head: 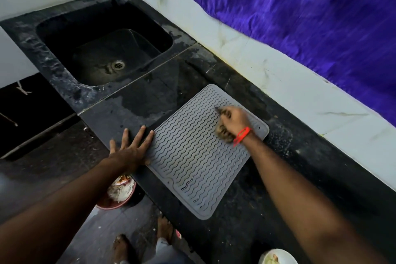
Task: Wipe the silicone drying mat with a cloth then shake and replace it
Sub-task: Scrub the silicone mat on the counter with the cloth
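Looking down from the head camera, I find the cloth [224, 129] mostly hidden under my right hand [234, 118]; only brownish bunched bits show at the fingertips and by the wrist, and motion blurs them. That hand is curled closed over the cloth, pressing it onto the grey silicone drying mat [199, 156] near the mat's far right corner. A red thread [242, 135] circles the wrist. My left hand [130, 146] lies flat with fingers spread, on the mat's left edge and the black counter [278, 178] beside it. The mat sits flat on the counter, right of the sink [102, 49], whose basin looks empty apart from the drain. Below the counter's front edge, a reddish bowl [120, 195] of scraps is partly covered by my forearm, and another bowl [276, 257] is cut off by the frame.
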Demonstrator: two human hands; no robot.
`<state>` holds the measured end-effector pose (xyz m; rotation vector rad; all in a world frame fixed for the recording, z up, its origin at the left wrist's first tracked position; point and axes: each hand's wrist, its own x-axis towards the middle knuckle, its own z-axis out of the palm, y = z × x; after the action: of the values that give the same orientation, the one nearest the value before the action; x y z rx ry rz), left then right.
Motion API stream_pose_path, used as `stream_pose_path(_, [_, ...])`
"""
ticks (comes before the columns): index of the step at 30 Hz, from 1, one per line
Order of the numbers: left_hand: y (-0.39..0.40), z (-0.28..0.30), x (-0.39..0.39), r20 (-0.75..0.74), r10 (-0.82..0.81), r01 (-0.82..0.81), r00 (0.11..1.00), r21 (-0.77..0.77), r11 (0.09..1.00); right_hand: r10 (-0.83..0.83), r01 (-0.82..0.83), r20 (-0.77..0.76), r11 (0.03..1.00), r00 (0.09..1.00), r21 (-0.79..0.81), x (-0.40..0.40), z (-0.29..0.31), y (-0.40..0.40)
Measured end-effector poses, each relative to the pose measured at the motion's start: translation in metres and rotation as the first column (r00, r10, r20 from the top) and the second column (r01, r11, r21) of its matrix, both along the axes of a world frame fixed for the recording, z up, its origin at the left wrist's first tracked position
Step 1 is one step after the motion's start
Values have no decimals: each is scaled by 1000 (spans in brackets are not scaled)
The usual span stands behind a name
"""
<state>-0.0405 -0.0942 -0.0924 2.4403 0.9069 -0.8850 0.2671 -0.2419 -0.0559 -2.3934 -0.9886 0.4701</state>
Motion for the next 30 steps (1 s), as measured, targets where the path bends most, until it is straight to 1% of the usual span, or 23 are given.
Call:
stream_pose_path(2, [0,0,1,1,9,-9,1000,2,1000,-40,48,103,996,994,-73,30,-4,9])
stream_pose_path(5, [-1,1,1,-2,18,-18,1000,1,1000,12,26,176,977,984,-212,36,-24,13])
stream_pose_path(9, [-2,2,1,9,28,-28,1000,4,1000,104,-40,295,976,950,-215,-31,-41,8])
stream_pose_path(12, [-3,4,1,13,19,-19,1000,10,1000,137,-83,294,978,946,-191,-100,-43,-6])
stream_pose_path(17, [-4,4,0,-6,19,-18,1000,27,999,314,-295,163,946,935,-134,-220,-37,-46])
stream_pose_path(19, [-5,6,1,-8,20,-20,1000,33,999,398,-394,18,912,917,-113,-235,-32,-55])
stream_pose_path(20, [-6,6,2,-7,20,-20,1000,36,999,403,-412,-101,907,910,-90,-226,-27,-56])
stream_pose_path(21, [-6,6,1,-6,21,-21,1000,38,999,366,-390,-240,919,899,-61,-209,-21,-54])
stream_pose_path(22, [-6,6,1,-6,22,-22,1000,39,999,290,-327,-371,944,882,-39,-185,-16,-52])
stream_pose_path(23, [-6,6,1,-9,24,-24,1000,37,999,200,-238,-420,970,885,-40,-158,-10,-50])
stream_pose_path(24, [-6,6,1,-10,25,-24,1000,34,999,111,-137,-370,990,922,-44,-127,-7,-47])
stream_pose_path(25, [-5,6,1,-10,21,-21,1000,33,999,24,-31,-279,999,960,-20,-95,-3,-45])
stream_pose_path(27, [-5,6,1,-12,13,-13,1000,24,1000,-127,138,-130,988,983,74,-36,0,-40])
stream_pose_path(28, [-5,7,1,-10,14,-14,1000,17,1000,-160,163,-42,984,986,70,-10,-4,-37])
stream_pose_path(30, [-5,6,1,-2,17,-17,1000,17,1000,-142,149,96,986,985,-73,30,-16,-32])
